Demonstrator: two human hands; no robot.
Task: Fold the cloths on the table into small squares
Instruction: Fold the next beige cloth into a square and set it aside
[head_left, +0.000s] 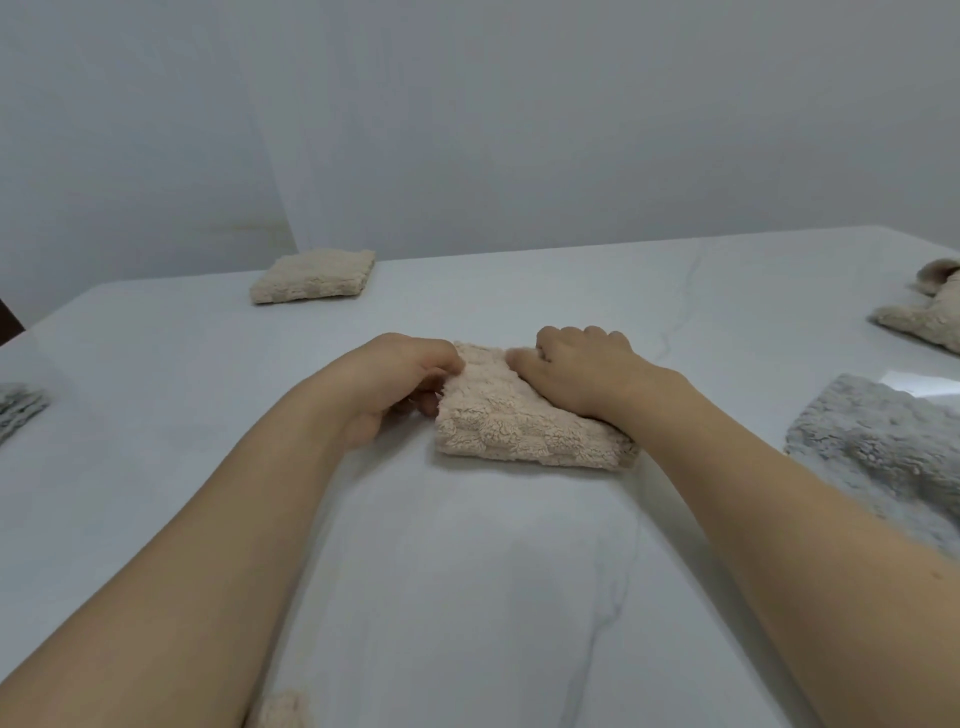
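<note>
Hands (405, 379) grip beige cloth (519, 426)

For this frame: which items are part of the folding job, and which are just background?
Part of the job:
- beige cloth, gripped by left hand, under right hand
- folded beige square
- grey cloth, lying flat
- crumpled beige cloth
- grey cloth at left edge

Background:
- white table
- wall
</note>
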